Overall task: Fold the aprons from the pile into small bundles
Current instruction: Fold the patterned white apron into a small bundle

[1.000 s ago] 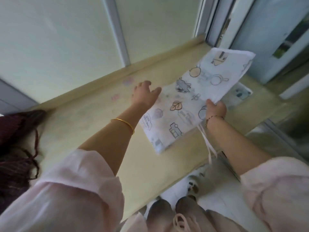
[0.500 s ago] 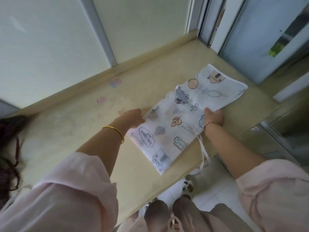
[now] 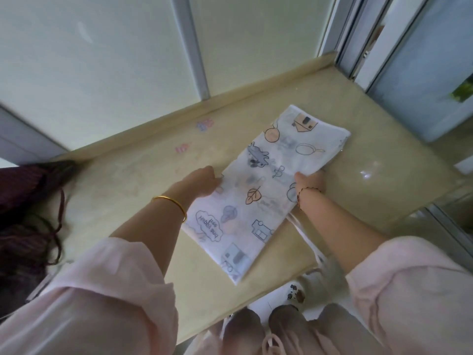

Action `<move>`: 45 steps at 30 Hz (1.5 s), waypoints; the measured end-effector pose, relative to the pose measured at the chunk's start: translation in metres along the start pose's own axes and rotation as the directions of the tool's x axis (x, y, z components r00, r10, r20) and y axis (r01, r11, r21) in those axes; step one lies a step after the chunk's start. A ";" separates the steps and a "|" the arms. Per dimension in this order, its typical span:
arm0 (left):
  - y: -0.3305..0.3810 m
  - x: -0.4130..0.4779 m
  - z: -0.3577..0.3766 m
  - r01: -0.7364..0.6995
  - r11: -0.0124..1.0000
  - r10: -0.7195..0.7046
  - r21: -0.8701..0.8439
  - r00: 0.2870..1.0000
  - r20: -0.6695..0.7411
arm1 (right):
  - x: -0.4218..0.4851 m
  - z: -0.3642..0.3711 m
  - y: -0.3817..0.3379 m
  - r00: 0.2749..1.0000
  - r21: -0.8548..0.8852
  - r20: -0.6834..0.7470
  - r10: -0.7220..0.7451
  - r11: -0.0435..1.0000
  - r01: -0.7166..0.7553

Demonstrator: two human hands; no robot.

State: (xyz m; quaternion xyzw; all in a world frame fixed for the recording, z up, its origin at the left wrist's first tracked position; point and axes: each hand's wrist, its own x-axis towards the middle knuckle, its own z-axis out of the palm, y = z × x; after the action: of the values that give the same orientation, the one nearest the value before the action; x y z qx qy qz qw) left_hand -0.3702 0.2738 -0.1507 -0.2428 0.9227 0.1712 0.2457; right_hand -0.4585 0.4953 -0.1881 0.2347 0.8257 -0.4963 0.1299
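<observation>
A white apron [image 3: 258, 193] printed with cartoon drawings lies folded into a long strip on the beige counter [image 3: 133, 190], running from the near edge toward the back right. My left hand [image 3: 202, 184] holds its left long edge at the middle, fingers tucked at the cloth. My right hand [image 3: 311, 184] grips the right long edge opposite, fingers hidden under the fabric. A white apron strap [image 3: 304, 235] hangs off the counter's front edge below my right wrist.
A dark maroon pile of cloth [image 3: 23, 216] with loose straps lies at the counter's left end. Frosted window panels [image 3: 102, 60] rise behind the counter. A sliding door frame [image 3: 358, 39] stands at the right. Small pink stickers [image 3: 204, 124] mark the counter near the back.
The apron has come down from the air onto the counter as a flat strip. My left hand moved from beyond the cloth to its left edge. My right hand kept its hold.
</observation>
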 end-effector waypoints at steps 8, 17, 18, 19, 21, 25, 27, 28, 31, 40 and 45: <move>0.037 -0.005 0.011 -0.096 0.990 0.085 -0.103 0.991 -0.107 | 0.007 -0.019 0.002 0.997 -0.234 -0.078 0.010 0.972 -0.028; -0.007 -0.048 0.008 0.382 0.858 -0.090 -0.343 0.769 0.632 | -0.016 0.033 -0.024 0.878 -0.286 0.333 -0.343 0.851 0.441; -0.012 -0.048 0.009 0.397 0.840 -0.107 -0.369 0.789 0.605 | -0.018 0.040 -0.028 0.868 -0.331 0.349 -0.353 0.820 0.466; -0.012 -0.046 0.010 0.387 0.819 -0.127 -0.423 0.841 0.525 | -0.017 0.041 -0.030 0.873 -0.379 0.339 -0.350 0.799 0.467; -0.012 -0.038 0.014 0.306 0.772 -0.173 -0.557 0.945 0.279 | -0.016 0.042 -0.033 0.899 -0.430 0.295 -0.323 0.796 0.427; -0.006 -0.029 0.024 0.135 0.816 -0.175 -0.563 0.984 -0.018 | -0.016 0.039 -0.032 0.929 -0.389 0.293 -0.227 0.859 0.332; -0.006 -0.028 0.030 0.121 0.819 -0.190 -0.560 0.980 -0.066 | -0.015 0.036 -0.030 0.918 -0.378 0.313 -0.244 0.855 0.356; -0.007 -0.027 0.033 0.118 0.832 -0.200 -0.541 0.975 -0.095 | -0.015 0.035 -0.030 0.904 -0.376 0.325 -0.277 0.840 0.392; -0.010 -0.024 0.039 0.113 0.867 -0.218 -0.486 0.962 -0.166 | -0.014 0.034 -0.028 0.844 -0.329 0.329 -0.424 0.786 0.524; -0.008 -0.020 0.042 0.166 0.915 -0.258 -0.367 0.941 -0.220 | -0.009 0.043 -0.023 0.865 -0.358 0.304 -0.398 0.794 0.491; -0.002 -0.019 0.041 0.204 0.872 -0.323 -0.445 0.922 -0.211 | -0.020 0.020 -0.020 0.701 -0.509 0.304 -0.645 0.512 0.692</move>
State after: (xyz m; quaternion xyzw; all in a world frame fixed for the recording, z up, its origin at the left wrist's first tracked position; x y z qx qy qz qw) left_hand -0.3396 0.2968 -0.1749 -0.4357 0.8480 0.2916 0.0774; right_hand -0.4523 0.4647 -0.1730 -0.1728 0.9564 -0.2340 0.0256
